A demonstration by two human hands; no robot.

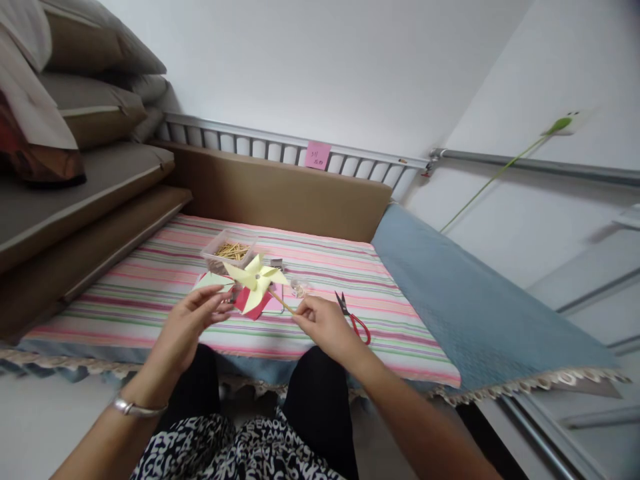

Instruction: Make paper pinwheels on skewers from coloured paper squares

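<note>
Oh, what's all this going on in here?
A person's right hand holds a pale yellow pinwheel by its stick. The left hand is just beside it, open, with nothing visible in its grasp. On the striped cloth are a plastic box of thin sticks, red paper and red-handled scissors.

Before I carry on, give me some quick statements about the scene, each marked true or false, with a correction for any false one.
1. The right hand holds the stick of a pinwheel. True.
2. Both hands grip that stick. False: only the right hand does; the left hand is partly open beside the pinwheel.
3. A clear plastic box holds many thin sticks. True.
4. Red-handled scissors lie on the striped cloth. True.
5. In the picture, the scissors lie left of the box. False: they lie to its right.
6. The pinwheel is blue. False: it is pale yellow.
</note>
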